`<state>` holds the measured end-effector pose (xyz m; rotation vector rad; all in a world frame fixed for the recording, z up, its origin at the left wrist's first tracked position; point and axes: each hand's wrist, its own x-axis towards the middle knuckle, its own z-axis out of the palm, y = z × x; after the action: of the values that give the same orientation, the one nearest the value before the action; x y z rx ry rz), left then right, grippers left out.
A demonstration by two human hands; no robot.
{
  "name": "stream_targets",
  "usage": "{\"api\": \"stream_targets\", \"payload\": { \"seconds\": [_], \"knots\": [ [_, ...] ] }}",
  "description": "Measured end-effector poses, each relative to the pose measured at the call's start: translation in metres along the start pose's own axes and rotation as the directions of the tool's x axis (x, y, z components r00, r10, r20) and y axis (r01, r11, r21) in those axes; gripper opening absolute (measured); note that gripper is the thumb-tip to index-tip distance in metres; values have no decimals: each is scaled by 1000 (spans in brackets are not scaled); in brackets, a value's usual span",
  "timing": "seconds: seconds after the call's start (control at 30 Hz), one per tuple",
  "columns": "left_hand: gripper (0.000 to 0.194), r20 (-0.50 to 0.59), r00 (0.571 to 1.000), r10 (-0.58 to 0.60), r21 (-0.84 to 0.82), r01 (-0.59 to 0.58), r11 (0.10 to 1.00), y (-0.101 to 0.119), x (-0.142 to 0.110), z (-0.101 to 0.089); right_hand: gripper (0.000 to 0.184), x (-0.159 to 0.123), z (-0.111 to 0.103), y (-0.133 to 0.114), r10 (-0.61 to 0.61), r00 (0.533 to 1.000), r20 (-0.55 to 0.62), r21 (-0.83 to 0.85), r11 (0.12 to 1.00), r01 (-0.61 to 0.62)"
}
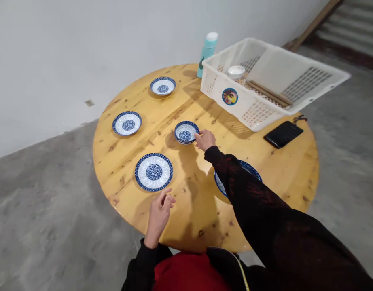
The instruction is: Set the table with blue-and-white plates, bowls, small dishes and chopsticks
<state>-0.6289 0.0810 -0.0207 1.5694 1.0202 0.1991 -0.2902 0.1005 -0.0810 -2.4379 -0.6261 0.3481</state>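
Near the table's middle, my right hand (205, 140) pinches the right rim of a small stack of blue-and-white bowls (185, 133). Whether the stack rests on the wood or is slightly lifted, I cannot tell. My left hand (161, 208) hovers over the near edge with fingers loosely curled and apart, holding nothing. Just beyond it lies a blue-rimmed plate (154, 172). Two more patterned dishes sit farther off, one at the left (127, 123) and one at the back (162, 86). Another blue-rimmed plate (250, 169) is partly hidden under my right sleeve.
A white plastic basket (247, 113) stands at the back right, holding white bowls (236, 72) and chopsticks (268, 93). Behind its left corner is a turquoise bottle (208, 52). A black phone (283, 134) lies at the right of the round wooden table (180, 226).
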Motion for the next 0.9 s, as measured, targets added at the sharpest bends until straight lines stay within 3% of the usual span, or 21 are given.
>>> {"api": "stream_targets", "payload": {
  "seconds": [0.13, 0.27, 0.4, 0.5, 0.73, 0.9],
  "knots": [
    [43, 73, 991, 114, 49, -118, 992, 15, 47, -8, 32, 6, -2, -8, 26, 997, -68, -116, 993, -34],
    [42, 76, 969, 237, 113, -244, 963, 39, 116, -12, 36, 7, -3, -11, 31, 994, -109, -177, 983, -50],
    [46, 98, 940, 327, 225, -341, 913, 63, 187, -2, 40, 5, -4, -14, 47, 993, -104, -173, 983, -65],
    [49, 136, 932, 336, 303, -362, 882, 72, 224, 12, 40, 2, -5, -15, 46, 993, -107, -144, 988, -61],
    [56, 172, 912, 372, 279, -407, 870, 66, 251, 34, 42, -1, -6, -18, 57, 994, -98, -102, 993, -67],
    [59, 197, 875, 441, 265, -481, 836, 63, 253, 34, 38, 3, -2, -5, 25, 981, -194, -73, 997, -40]
  ]
}}
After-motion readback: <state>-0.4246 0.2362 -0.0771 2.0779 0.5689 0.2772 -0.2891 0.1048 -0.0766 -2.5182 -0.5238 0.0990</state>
